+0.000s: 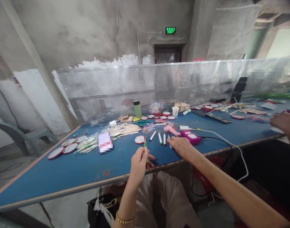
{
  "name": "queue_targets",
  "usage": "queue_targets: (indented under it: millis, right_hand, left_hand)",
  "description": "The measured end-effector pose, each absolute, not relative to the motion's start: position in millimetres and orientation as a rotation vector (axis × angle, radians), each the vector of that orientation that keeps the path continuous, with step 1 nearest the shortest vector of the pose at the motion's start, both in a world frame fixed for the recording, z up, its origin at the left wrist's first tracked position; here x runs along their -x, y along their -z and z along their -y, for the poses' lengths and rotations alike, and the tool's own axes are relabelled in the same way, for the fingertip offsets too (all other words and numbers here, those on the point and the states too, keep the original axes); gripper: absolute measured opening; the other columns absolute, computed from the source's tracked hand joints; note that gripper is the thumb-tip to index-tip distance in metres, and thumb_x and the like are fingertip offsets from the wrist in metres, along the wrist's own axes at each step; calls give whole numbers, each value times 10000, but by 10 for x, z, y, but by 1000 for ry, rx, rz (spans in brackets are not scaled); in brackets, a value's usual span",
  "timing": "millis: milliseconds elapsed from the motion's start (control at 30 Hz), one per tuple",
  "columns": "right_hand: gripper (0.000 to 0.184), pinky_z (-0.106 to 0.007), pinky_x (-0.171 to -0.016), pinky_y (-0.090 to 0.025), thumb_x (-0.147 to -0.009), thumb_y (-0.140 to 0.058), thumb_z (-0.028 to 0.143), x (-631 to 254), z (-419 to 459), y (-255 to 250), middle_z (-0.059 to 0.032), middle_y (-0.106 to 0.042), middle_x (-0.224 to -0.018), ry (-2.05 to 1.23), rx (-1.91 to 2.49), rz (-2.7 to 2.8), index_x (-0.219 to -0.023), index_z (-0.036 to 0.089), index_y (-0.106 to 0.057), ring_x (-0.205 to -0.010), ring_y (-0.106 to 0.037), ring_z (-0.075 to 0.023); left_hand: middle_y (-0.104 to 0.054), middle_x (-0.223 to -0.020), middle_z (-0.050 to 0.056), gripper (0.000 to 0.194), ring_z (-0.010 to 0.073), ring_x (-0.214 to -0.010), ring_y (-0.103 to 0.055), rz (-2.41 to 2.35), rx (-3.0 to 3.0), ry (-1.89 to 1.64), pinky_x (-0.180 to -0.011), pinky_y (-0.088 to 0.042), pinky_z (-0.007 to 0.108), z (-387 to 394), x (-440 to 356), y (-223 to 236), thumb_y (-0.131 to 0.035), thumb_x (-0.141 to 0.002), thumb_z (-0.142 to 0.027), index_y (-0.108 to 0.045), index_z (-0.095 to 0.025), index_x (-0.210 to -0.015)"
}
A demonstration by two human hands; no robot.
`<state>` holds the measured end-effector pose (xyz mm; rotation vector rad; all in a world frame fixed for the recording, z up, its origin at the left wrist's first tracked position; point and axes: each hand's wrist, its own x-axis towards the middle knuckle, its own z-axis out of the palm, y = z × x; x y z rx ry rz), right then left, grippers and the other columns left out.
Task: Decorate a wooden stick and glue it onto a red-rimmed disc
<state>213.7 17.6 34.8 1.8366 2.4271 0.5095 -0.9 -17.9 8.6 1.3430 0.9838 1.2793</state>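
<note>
Two bare hands reach over the worktop [88, 171], a blue surface with a worn, light strip along its near edge. The left hand [139, 161] has its grip pinched on a flat, narrow stick [145, 143] with red and green markings; its fingers hide the lower part. The right hand [181, 148] has its fingertips at a slim grey-and-white marker [170, 143], partly covering it, so whether that grip is closed I cannot tell. Pixelation obscures a pale rectangular item [105, 142], and another person's hand [284, 123] is blurred and cut off at the right edge. Three white-barrelled markers [160, 138] lie beside a round, red-rimmed disc [139, 139]. Behind them, a pink plastic tool [171, 129] sits near a glossy purple case [190, 137]; further left, pale wooden sticks [129, 129] fan out loosely. Blue surface shows between the left hand and the pixelated item, while the case and its cable crowd the right forearm. Perforated metal mesh [111, 85] bounds the far side.
</note>
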Motion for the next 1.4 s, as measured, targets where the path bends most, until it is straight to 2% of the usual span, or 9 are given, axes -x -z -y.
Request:
queue_targets:
  millis: [200, 433, 667, 1000, 1233, 1400]
  right_hand:
    - [259, -295, -641, -458, -954, -448, 106, -2150, -231, -276, -146, -694, -1000, -619, -1657, -2492, -1018, 150, -695, -937, -686, -256]
    - [174, -287, -614, -343, -934, -518, 103, -2254, -261, -220, -101, -707, -881, -798, -1520, -2613, -899, 155, -680, -804, -679, -184]
    - [158, -298, -587, -287, -928, -539, 103, -2312, -298, -119, -75, -694, -811, -952, -1467, -2670, -852, 163, -664, -739, -659, -179]
    - [199, -280, -591, -343, -941, -488, 87, -2208, -248, -208, -113, -699, -946, -762, -1596, -2546, -921, 150, -676, -851, -671, -202]
    - [283, -269, -585, -365, -974, -407, 134, -2254, -192, -441, -118, -699, -1052, -731, -1816, -2533, -1135, 166, -638, -851, -674, -206]
    - [305, -272, -665, -400, -987, -382, 163, -2244, -200, -650, -122, -716, -1036, -713, -1937, -2510, -1130, 169, -652, -907, -673, -225]
  left_hand:
    - [-698, -664, 28, 359, 124, -423, -598, -997, -1347, -1273, -362, -399, 187, 183, 7, -83, -595, -771, -537, -514, -191, -824]
    - [-693, -655, 26, 368, 127, -424, -596, -994, -1353, -1278, -369, -406, 196, 173, 10, -84, -602, -763, -541, -513, -190, -826]
    - [-689, -652, 17, 370, 123, -415, -592, -992, -1347, -1266, -365, -402, 191, 167, 8, -80, -600, -767, -545, -505, -193, -828]
    - [-693, -662, 22, 381, 117, -422, -594, -992, -1346, -1270, -370, -408, 186, 170, 9, -81, -604, -761, -550, -511, -187, -827]
    - [-695, -656, 31, 403, 120, -417, -596, -1000, -1345, -1267, -363, -397, 181, 171, 11, -77, -609, -759, -569, -515, -183, -825]
    - [-693, -668, 27, 417, 116, -430, -605, -986, -1346, -1266, -369, -401, 176, 177, 14, -72, -610, -755, -576, -501, -181, -832]
